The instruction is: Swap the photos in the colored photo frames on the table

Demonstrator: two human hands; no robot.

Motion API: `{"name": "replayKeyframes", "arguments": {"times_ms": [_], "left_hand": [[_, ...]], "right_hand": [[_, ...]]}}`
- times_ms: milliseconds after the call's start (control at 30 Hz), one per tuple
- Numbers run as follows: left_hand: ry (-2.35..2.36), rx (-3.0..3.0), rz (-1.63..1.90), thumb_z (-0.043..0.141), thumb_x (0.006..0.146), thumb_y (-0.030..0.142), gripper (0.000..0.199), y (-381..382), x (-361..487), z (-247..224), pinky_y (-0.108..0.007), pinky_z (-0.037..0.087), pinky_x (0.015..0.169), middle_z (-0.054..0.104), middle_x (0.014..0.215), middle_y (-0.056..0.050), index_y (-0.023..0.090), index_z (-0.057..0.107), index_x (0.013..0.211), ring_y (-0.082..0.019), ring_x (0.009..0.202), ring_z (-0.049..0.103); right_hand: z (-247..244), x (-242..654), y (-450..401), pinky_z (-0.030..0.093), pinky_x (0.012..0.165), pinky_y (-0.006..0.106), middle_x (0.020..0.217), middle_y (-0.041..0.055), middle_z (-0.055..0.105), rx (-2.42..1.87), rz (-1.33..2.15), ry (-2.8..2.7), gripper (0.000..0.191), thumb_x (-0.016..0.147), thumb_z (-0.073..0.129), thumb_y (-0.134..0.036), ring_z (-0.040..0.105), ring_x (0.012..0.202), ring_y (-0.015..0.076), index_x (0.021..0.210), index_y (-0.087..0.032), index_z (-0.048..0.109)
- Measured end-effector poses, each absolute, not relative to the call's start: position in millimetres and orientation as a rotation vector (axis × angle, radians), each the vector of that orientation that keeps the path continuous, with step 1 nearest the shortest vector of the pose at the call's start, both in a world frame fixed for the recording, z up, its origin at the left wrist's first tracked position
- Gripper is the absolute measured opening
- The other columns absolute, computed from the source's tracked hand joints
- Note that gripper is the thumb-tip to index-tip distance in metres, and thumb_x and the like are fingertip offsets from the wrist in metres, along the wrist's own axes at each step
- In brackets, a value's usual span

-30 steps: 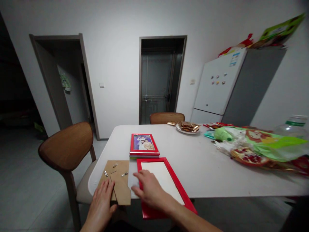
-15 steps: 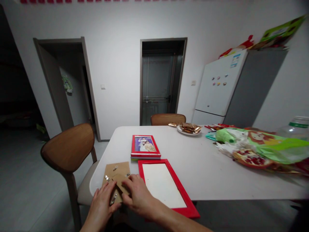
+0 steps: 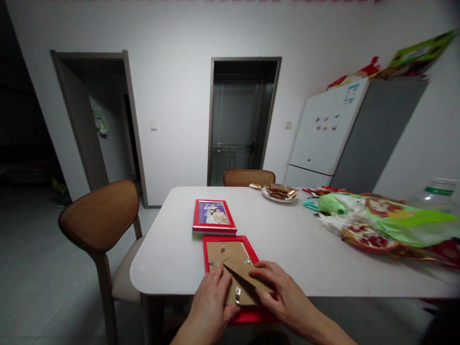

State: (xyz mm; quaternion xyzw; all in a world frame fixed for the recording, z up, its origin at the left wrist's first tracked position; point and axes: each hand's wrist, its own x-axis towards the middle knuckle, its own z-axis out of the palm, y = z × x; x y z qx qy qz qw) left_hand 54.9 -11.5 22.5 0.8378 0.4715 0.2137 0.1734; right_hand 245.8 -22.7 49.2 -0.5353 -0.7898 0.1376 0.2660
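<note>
A brown picture-frame backing board (image 3: 235, 254) with metal clips and a raised stand flap (image 3: 247, 277) lies over the opening of a red picture frame (image 3: 253, 315) at the table's front edge. My left hand (image 3: 212, 299) is closed on the board's left side, thumb near the lower edge. On the right side, my right hand (image 3: 282, 292) grips the board by its edge beside the flap. Whether the board sits fully down inside the frame I cannot tell. Just behind it, another red frame with a photo (image 3: 214, 213) rests on a thin stack.
A plate of wrapped snacks (image 3: 280, 194) stands at the back of the white table (image 3: 287, 249). To the right are an opened pomegranate (image 3: 368, 238), a green plastic bag (image 3: 398, 215) and a clear jar (image 3: 440, 194). A wooden chair (image 3: 100, 215) stands at the left.
Both hands have carried the backing board rightward from the table's left corner onto the red frame. The board now covers the white panel seen there before.
</note>
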Motion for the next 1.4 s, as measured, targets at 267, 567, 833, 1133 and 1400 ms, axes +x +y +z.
{"name": "replayKeyframes", "arguments": {"times_ms": [267,567,833,1133,1400], "left_hand": [[1.383,2.436,0.423,0.055,0.072,0.026,0.050,-2.2,57.9,15.2,-0.043,0.024,0.102,0.037,0.132,-0.014,0.013,0.044,0.119,-0.026,0.122,0.032],[1.359,2.463,0.470,0.052,0.074,0.035,0.045,-4.1,51.4,14.6,-0.045,0.022,0.101,0.042,0.128,-0.013,0.017,0.049,0.115,-0.025,0.120,0.035],[1.370,2.466,0.393,0.067,0.057,0.045,0.072,-5.6,43.1,10.8,-0.048,0.020,0.102,0.035,0.132,-0.015,0.014,0.045,0.118,-0.029,0.122,0.030],[1.354,2.473,0.487,0.072,0.051,0.041,0.073,-2.6,42.1,2.6,-0.053,0.022,0.099,0.040,0.128,-0.018,0.014,0.048,0.114,-0.031,0.120,0.034],[1.391,2.450,0.487,0.070,0.054,0.039,0.069,-8.1,41.9,3.8,-0.052,0.022,0.100,0.041,0.127,-0.018,0.013,0.049,0.114,-0.031,0.119,0.035]], "right_hand": [[24.7,252.0,-13.1,0.035,0.091,0.037,0.109,0.0144,0.052,-1.480,0.293,-2.155,0.036,0.070,0.046,-0.025,0.046,0.103,0.0226,0.100,-0.013,0.059],[16.0,249.9,-15.3,0.033,0.087,0.035,0.107,0.0074,0.053,-1.518,0.217,-2.276,0.031,0.069,0.048,-0.025,0.044,0.100,0.0210,0.098,-0.023,0.060],[14.0,237.0,16.4,0.034,0.077,0.033,0.101,0.0084,0.050,-1.688,-0.011,-2.244,0.030,0.081,0.035,-0.033,0.043,0.091,0.0203,0.099,-0.021,0.057],[14.2,230.7,27.9,0.033,0.075,0.033,0.097,0.0084,0.048,-1.759,-0.012,-2.248,0.034,0.081,0.035,-0.042,0.042,0.086,0.0199,0.094,-0.019,0.058],[10.4,228.7,26.1,0.033,0.081,0.030,0.096,0.0087,0.048,-1.676,0.063,-2.163,0.027,0.079,0.039,-0.033,0.043,0.088,0.0185,0.085,-0.015,0.058]]}}
